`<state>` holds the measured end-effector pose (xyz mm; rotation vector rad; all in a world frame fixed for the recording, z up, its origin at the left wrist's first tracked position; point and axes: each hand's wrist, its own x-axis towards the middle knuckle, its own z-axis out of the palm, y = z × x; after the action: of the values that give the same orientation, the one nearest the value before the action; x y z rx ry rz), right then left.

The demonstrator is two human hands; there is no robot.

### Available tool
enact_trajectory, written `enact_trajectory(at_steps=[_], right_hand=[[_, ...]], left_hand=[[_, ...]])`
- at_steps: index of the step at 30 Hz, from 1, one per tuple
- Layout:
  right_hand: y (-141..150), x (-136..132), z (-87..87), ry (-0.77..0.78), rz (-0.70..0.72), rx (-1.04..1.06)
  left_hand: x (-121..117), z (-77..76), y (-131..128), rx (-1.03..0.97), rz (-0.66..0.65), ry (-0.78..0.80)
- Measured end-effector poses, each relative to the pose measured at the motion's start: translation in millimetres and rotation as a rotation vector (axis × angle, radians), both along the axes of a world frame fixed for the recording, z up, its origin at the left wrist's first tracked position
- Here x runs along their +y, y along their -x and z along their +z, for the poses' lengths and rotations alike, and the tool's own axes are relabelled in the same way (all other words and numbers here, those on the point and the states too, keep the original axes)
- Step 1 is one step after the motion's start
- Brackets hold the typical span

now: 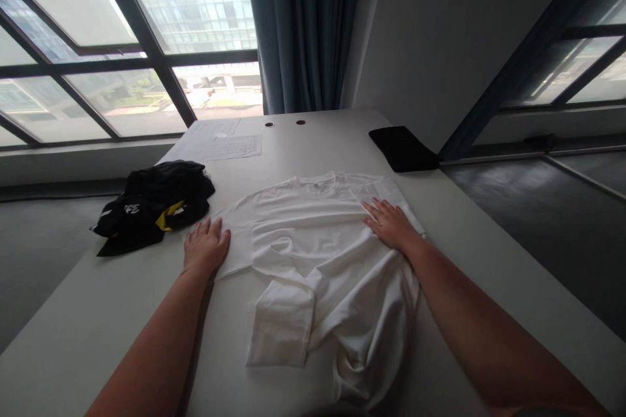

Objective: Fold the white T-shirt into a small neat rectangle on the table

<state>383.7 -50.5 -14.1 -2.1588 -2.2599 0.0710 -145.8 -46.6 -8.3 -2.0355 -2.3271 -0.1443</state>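
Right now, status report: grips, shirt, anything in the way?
Left grip open, palm down at sleeve. Right grip open, palm down on white shirt. Its lower part rumpled. Black bundle close beside left grip, off the shirt.

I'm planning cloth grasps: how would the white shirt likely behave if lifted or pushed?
The white shirt will probably hang limp if lifted, since its lower part lies in loose folds. It is likely light for its size, as the cloth looks thin. Pushed, it may bunch up, judging by the creases below the right hand.
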Motion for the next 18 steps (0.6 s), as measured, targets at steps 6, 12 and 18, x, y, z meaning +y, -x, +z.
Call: enact_trajectory(at_steps=[6, 12, 18], right_hand=[[1.6, 10.2, -1.1, 0.047, -0.005, 0.037], [2.6, 17.1, 2.5, 0.06, -0.003, 0.035], [0.2, 6.6, -0.5, 0.034, -0.033, 0.032]], left_hand=[[0.8, -1.5, 0.4, 0.0, 0.002, 0.002], [3.6, -0.8, -2.3, -0.006, -0.007, 0.028], [10.9, -1.4, -5.3, -0.011, -0.04, 0.037]])
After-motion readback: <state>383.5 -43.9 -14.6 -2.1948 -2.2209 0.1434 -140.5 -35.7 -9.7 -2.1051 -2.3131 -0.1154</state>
